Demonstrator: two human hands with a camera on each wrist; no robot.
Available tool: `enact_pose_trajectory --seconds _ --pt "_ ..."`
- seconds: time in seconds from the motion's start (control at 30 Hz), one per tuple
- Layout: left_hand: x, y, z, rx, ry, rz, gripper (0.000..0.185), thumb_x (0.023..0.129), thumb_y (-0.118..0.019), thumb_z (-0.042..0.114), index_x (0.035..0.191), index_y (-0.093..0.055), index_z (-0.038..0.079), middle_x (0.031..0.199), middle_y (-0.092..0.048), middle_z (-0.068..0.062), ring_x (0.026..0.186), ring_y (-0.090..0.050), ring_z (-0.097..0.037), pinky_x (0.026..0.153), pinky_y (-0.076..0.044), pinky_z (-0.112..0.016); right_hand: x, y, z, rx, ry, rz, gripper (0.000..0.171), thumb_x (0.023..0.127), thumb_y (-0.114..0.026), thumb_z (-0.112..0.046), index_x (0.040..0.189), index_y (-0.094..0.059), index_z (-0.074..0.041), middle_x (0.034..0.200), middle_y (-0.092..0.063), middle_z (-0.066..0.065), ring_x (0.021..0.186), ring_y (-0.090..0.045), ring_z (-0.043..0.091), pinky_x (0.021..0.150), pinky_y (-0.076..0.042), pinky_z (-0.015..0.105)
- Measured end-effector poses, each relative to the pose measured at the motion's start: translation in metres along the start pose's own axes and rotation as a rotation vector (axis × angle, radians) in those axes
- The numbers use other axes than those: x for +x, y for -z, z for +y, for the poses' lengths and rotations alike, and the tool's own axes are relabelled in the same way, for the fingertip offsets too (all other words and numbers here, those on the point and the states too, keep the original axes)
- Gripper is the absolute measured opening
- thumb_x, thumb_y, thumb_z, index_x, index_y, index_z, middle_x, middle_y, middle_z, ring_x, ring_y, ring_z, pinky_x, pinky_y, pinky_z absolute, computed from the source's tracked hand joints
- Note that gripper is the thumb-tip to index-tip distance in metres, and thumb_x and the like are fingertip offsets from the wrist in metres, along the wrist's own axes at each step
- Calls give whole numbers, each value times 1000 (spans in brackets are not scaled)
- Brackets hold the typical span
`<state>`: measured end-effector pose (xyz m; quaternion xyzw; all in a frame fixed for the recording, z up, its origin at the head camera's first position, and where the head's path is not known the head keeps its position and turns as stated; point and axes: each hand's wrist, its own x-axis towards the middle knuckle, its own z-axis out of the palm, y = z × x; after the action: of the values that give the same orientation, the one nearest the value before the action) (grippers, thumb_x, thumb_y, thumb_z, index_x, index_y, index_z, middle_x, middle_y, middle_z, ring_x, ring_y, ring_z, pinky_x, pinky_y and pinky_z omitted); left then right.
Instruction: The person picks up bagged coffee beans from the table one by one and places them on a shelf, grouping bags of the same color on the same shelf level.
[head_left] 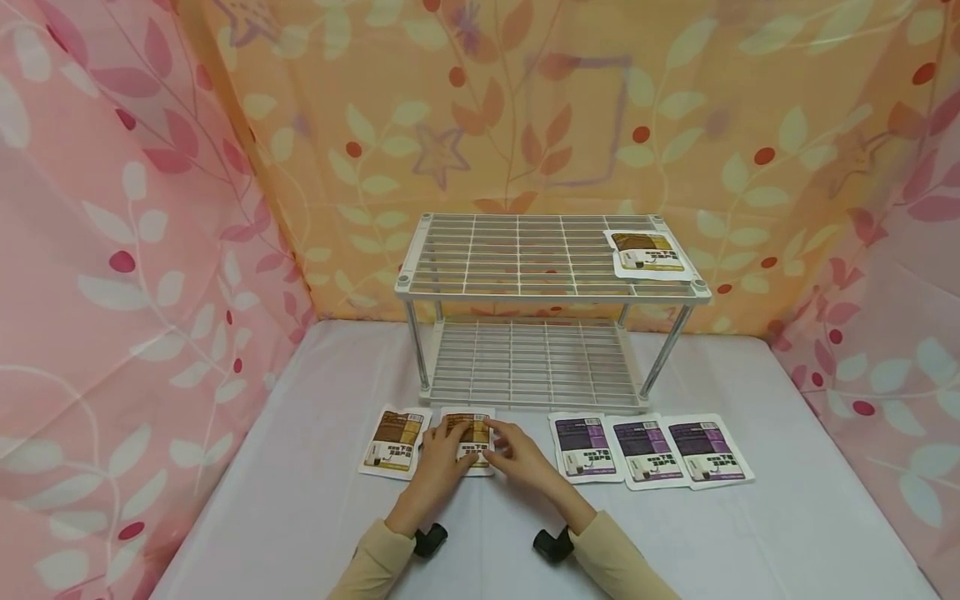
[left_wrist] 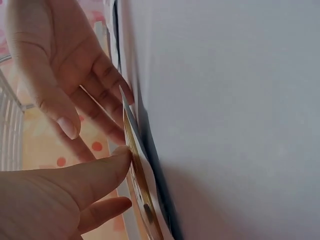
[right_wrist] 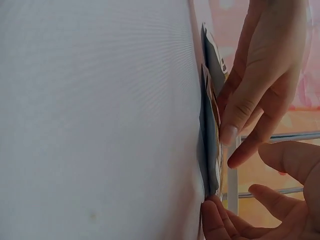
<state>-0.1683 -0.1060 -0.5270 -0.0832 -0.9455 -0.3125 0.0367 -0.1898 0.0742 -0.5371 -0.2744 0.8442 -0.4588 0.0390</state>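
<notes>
Both hands, left hand (head_left: 438,475) and right hand (head_left: 525,460), pinch the brown packet (head_left: 468,437) off the tabletop (head_left: 300,517); the fingers' next move, likely, is lifting it clear.

We note a white-clothed table (head_left: 787,467), evenly lit. Leaf-print curtains enclose it: pink curtain (head_left: 112,275) left and right, orange curtain (head_left: 525,108) at the far side.
</notes>
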Motion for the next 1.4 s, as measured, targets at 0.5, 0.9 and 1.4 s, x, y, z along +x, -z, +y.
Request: enact_pose_trajectory --seconds 0.5,0.9,1.4 --pt "1 0 3 -176 -61 -67 61 79 -73 21 132 -48 5 138 -37 -31 123 -29 -54 95 -32 -66 -8 4 -1 50 14 40 55 85 -64 -10 134 -43 3 123 -47 27 96 -58 35 76 -55 38" --pt "1 -1 7 -235 -104 -44 62 74 -75 8 131 -50 6 140 -37 -28 122 -33 -47 95 -36 -60 -15 18 2 11 -39 100 63 75 -72 -2 132 -47 0 125 -46 26 97 -57 32 74 -55 31" --pt "11 8 26 -359 -123 13 64 71 -77 4 129 -52 6 141 -36 -28 117 -46 -45 94 -39 -59 -20 42 -9 -1 -85 220 64 69 -74 2 129 -53 -3 126 -48 21 103 -53 32 80 -53 42"
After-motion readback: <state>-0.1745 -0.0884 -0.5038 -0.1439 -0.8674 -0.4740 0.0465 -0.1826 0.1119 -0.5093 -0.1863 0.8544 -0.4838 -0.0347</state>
